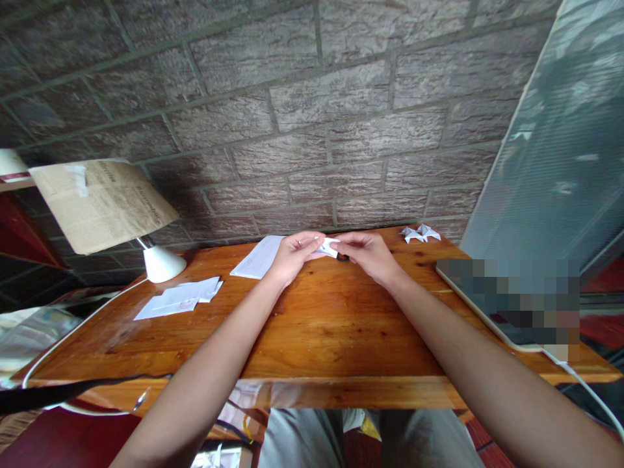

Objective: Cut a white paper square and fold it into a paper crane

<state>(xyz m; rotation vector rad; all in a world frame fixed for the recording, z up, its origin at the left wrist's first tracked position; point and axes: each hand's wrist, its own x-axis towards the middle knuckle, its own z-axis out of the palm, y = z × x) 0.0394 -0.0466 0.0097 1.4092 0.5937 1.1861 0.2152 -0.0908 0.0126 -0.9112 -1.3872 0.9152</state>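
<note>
Between my two hands, above the far part of the wooden table [341, 325], is a small folded piece of white paper [327, 247]. My left hand [298, 255] pinches its left side between thumb and fingers. On the other side my right hand [366, 255] grips the paper's right edge, thumb toward me. A small black object [343, 258] shows just below the right fingers; its kind is unclear. Behind my left hand lies a stack of white paper sheets [257, 258]. Two folded white paper shapes [421, 233] with pointed corners stand at the back right.
At the left, a lamp [164, 262] with a newsprint shade [104, 201] stands on the table, its white cord hanging over the edge. Loose paper slips [179, 299] lie before it. A tablet-like device [480, 312], partly blurred, lies at the right with a white cable. A brick wall [302, 149] rises behind.
</note>
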